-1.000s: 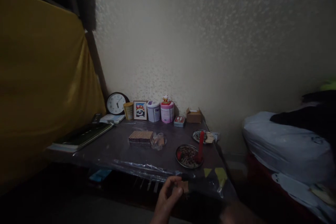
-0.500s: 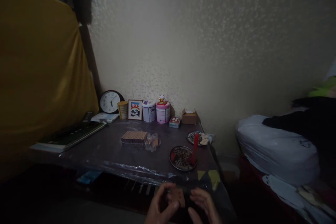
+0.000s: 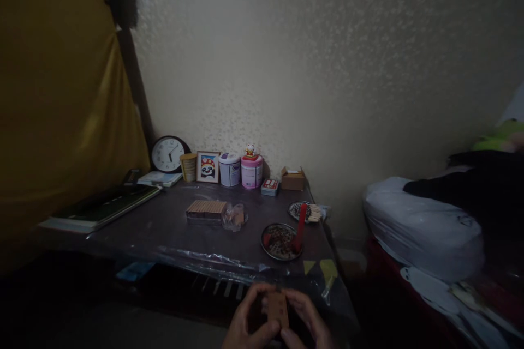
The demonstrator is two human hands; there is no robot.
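Bottom centre of the frame: left hand (image 3: 248, 323) and right hand (image 3: 308, 320), fingers clamped on a small brown block (image 3: 278, 310), below the round dish (image 3: 281, 241) on the table (image 3: 172, 229).

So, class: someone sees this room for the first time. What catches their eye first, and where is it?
At the bottom edge, the left hand and right hand together hold a small brown rectangular block. Beyond them, on the dark plastic-covered table, a round metal dish holds a red stick. A round black-rimmed wall clock leans against the pale wall.
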